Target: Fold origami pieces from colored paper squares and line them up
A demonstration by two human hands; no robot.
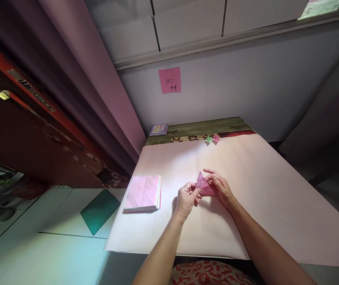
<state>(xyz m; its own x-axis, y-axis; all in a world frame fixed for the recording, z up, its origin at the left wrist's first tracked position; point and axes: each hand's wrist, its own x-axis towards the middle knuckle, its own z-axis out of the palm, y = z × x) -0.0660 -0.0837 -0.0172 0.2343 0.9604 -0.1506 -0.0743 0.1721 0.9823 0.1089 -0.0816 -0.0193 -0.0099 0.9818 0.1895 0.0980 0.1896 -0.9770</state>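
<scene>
A pink folded paper piece (203, 184), creased into triangles with a point sticking up, is held between both hands above the middle of the pink-covered table (264, 198). My left hand (186, 198) pinches its left edge with curled fingers. My right hand (220, 187) grips its right side, fingers wrapped over the top. A stack of pink creased paper squares (143, 192) lies on the table to the left of my left hand.
Two small folded paper stars, one green (208, 139) and one pink (216, 138), sit near the table's far edge. A small printed packet (159, 129) lies at the far left corner. A pink note (170, 80) hangs on the wall. A green sheet (99, 210) lies on the floor.
</scene>
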